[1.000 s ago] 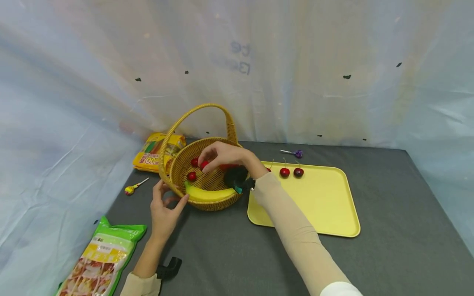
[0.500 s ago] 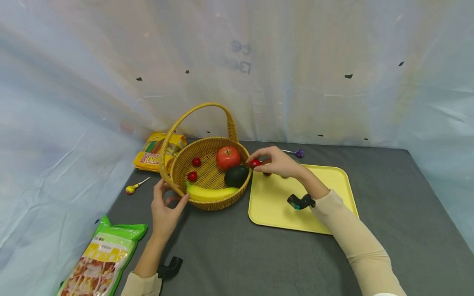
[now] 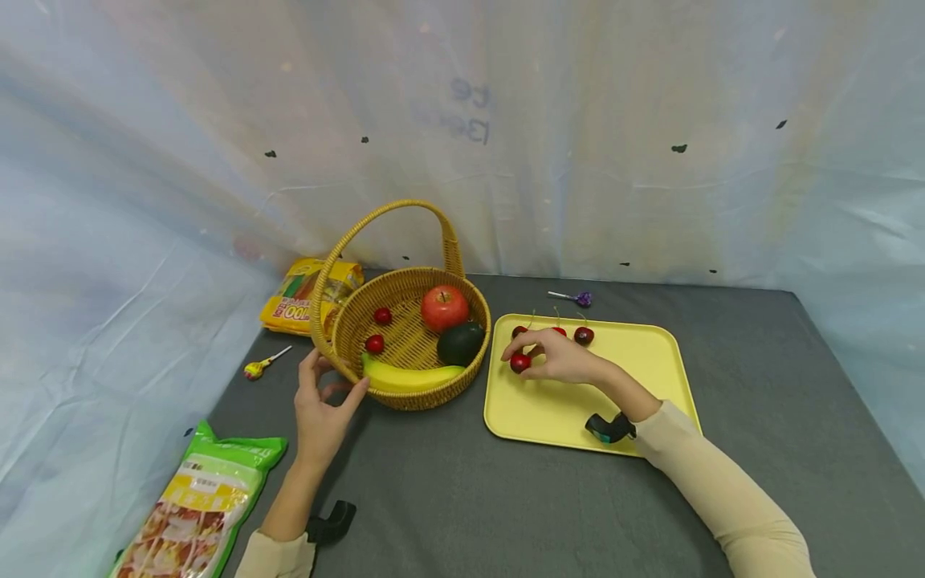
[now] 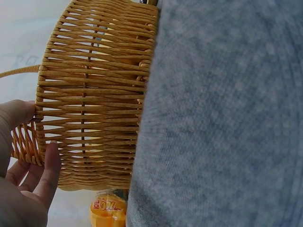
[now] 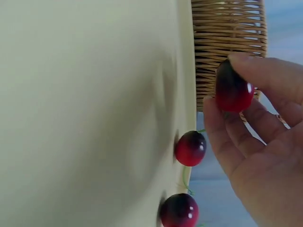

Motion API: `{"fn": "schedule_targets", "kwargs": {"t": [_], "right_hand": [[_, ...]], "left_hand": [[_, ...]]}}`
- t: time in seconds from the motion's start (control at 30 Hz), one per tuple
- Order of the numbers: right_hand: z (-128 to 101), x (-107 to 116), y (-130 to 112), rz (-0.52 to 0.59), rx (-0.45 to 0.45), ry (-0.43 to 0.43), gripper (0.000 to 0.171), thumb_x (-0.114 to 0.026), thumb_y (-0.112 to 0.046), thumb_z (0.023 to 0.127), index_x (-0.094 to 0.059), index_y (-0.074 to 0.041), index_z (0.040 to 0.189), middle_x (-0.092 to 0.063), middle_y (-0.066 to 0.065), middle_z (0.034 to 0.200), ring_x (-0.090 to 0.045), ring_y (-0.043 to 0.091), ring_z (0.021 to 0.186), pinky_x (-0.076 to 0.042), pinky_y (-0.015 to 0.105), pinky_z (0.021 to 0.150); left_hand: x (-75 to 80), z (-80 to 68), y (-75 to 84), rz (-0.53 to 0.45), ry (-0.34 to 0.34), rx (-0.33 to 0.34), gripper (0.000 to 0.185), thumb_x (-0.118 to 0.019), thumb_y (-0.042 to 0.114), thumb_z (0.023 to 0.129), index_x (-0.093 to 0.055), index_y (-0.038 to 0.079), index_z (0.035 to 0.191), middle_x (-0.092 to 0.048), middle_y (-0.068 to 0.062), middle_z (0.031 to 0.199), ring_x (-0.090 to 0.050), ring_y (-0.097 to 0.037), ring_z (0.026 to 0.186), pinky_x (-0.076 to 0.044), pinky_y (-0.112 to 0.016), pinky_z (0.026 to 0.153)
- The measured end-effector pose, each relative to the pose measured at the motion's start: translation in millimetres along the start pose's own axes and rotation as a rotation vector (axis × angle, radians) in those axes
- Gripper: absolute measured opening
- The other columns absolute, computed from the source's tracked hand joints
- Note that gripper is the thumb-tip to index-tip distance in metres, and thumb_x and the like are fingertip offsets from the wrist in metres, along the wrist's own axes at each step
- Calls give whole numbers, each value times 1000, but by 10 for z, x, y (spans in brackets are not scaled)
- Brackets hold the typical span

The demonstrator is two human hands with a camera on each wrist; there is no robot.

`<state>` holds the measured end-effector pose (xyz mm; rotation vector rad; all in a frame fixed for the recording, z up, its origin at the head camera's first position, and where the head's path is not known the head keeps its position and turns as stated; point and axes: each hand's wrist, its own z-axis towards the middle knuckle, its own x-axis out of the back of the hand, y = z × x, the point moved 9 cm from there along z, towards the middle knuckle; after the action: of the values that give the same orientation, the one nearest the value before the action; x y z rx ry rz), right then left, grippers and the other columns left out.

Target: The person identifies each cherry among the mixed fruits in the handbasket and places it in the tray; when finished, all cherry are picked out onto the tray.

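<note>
**Q:** Where, at this moment, is the cherry (image 3: 519, 363), and how is it held?

**A:** Just above the yellow tray (image 3: 650, 417), near its left end. The right hand (image 3: 560, 357) pinches it between thumb and curled fingers (image 5: 265, 71); the wrist view shows the fruit clear of the tray surface. A light pinch suits so small and round a fruit.

**Q:** What else lies on the tray?

**A:** Three more cherries (image 3: 583, 335) in a row along the far edge, stems up.

**Q:** And the left hand (image 3: 321, 409)?

**A:** It rests against the near wall of the wicker basket (image 3: 347, 337), fingers (image 4: 49, 163) loosely spread on the weave, thumb at the rim; probably it steadies the basket on the bench (image 3: 448, 498).

**Q:** What does the basket hold?

**A:** An apple (image 3: 445, 307), an avocado (image 3: 460, 343), a banana (image 3: 408, 376) and two cherries (image 3: 374, 344).
</note>
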<state>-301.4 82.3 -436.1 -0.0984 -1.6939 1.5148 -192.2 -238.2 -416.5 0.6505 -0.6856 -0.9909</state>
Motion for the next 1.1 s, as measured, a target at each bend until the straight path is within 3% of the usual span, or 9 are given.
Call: {"fn": "schedule_targets", "kwargs": {"t": [0.13, 0.37, 0.53, 0.83, 1.1], "right_hand": [[26, -59, 44, -32, 20, -20, 34, -73, 9, 84, -67, 3, 116, -67, 17, 115, -61, 28, 107, -52, 47, 95], [59, -178, 133, -59, 10, -62, 35, -72, 10, 81, -70, -2, 114, -69, 9, 113, -60, 21, 104, -52, 38, 92], [66, -213, 182, -76, 22, -65, 35, -72, 10, 81, -71, -3, 113, -69, 7, 111, -59, 21, 102, -50, 37, 90], [64, -223, 169, -63, 20, -70, 33, -71, 10, 82, -71, -2, 112, -69, 10, 109, -60, 22, 98, -53, 36, 84], [56, -184, 92, -66, 16, -83, 31, -72, 7, 83, -70, -1, 113, -68, 12, 111, -60, 28, 101, -52, 45, 88]], "left_hand": [[2, 0, -8, 1, 1, 7, 74, -77, -15, 77, -40, -9, 141, -53, -16, 114, -56, -20, 105, -56, -21, 73], [-1, 4, -18, 5, 6, 11, 75, -77, -17, 76, -40, -9, 141, -53, -23, 114, -56, -17, 105, -56, -21, 73], [-4, 5, -15, 8, 11, 27, 76, -76, -19, 75, -39, -10, 141, -53, -25, 115, -55, -24, 104, -56, -21, 73], [-29, 47, 299, 10, 5, 26, 71, -73, -22, 76, -39, -14, 138, -50, -32, 112, -53, -38, 103, -54, -17, 75], [-33, 51, 311, 10, 9, 25, 71, -73, -22, 76, -38, -16, 137, -50, -34, 113, -53, -39, 102, -54, -16, 74]]}}
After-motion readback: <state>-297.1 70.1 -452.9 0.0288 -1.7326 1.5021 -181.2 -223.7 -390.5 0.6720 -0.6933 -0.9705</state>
